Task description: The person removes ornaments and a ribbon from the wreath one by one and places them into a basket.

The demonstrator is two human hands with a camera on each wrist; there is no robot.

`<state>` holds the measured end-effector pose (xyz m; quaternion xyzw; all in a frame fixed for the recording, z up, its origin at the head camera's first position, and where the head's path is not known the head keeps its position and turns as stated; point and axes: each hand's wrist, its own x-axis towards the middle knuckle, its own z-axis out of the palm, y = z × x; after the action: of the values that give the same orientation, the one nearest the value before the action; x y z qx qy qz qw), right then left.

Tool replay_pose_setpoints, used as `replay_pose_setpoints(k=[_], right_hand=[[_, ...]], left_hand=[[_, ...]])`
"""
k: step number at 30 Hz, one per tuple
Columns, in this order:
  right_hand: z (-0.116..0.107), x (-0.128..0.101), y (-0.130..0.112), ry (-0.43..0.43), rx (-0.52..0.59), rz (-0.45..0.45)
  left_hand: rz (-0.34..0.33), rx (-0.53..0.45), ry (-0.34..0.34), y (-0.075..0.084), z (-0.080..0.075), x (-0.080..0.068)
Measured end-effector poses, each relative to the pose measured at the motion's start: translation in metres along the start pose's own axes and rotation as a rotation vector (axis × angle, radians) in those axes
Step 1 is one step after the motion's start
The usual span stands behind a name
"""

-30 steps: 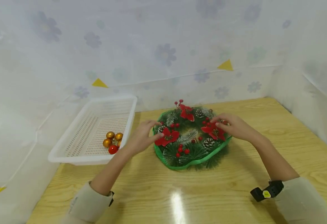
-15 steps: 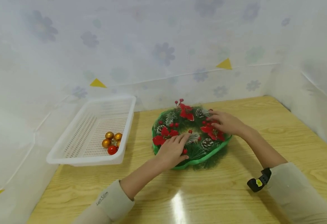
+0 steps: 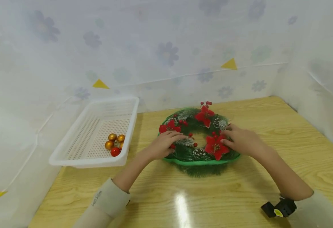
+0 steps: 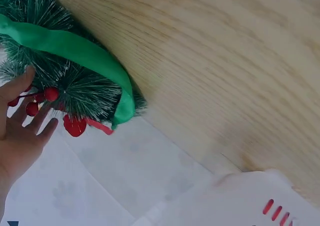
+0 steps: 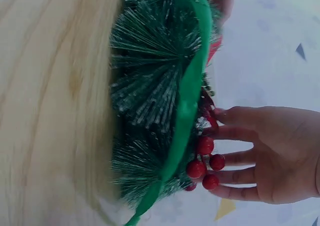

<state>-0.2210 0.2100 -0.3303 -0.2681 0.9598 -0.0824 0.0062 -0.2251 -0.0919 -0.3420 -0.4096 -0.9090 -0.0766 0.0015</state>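
A green Christmas wreath (image 3: 198, 138) with red poinsettias, red berries, pine cones and a green ribbon lies flat on the wooden table (image 3: 212, 199). My left hand (image 3: 163, 146) rests on its left side with the fingers laid straight over the needles. My right hand (image 3: 241, 141) rests on its right side, fingertips against a red poinsettia (image 3: 215, 147). In the left wrist view the left hand (image 4: 20, 136) touches red berries (image 4: 47, 94) beside the green ribbon (image 4: 75, 51). In the right wrist view the right hand (image 5: 265, 156) has straight fingers touching the berries (image 5: 205, 163) of the wreath (image 5: 160, 101).
A white perforated basket (image 3: 98, 134) stands at the left of the table, holding a few gold baubles (image 3: 112, 140) and a red one (image 3: 115, 151). White flower-patterned sheeting walls the table at the back and both sides.
The wreath has turned clockwise and shifted slightly right under both hands. My left hand moved from its left edge onto the ring; my right hand came nearer with the poinsettia.
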Motion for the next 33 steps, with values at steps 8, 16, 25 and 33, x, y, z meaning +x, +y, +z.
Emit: replay_pose_setpoints(k=[8, 16, 25, 33], right_hand=[[-0.009, -0.019, -0.028, -0.036, -0.066, -0.003], [-0.014, -0.024, -0.038, -0.03, -0.026, -0.043], [-0.001, -0.008, -0.01, 0.15, 0.171, -0.103], [0.009, 0.001, 0.004, 0.085, 0.229, -0.12]], left_hand=[[0.053, 0.148, 0.081, -0.017, 0.001, 0.008], [0.026, 0.216, 0.12, -0.027, -0.001, 0.019], [-0.034, -0.185, 0.124, -0.036, -0.005, 0.014], [-0.411, -0.488, 0.32, -0.047, -0.006, 0.013]])
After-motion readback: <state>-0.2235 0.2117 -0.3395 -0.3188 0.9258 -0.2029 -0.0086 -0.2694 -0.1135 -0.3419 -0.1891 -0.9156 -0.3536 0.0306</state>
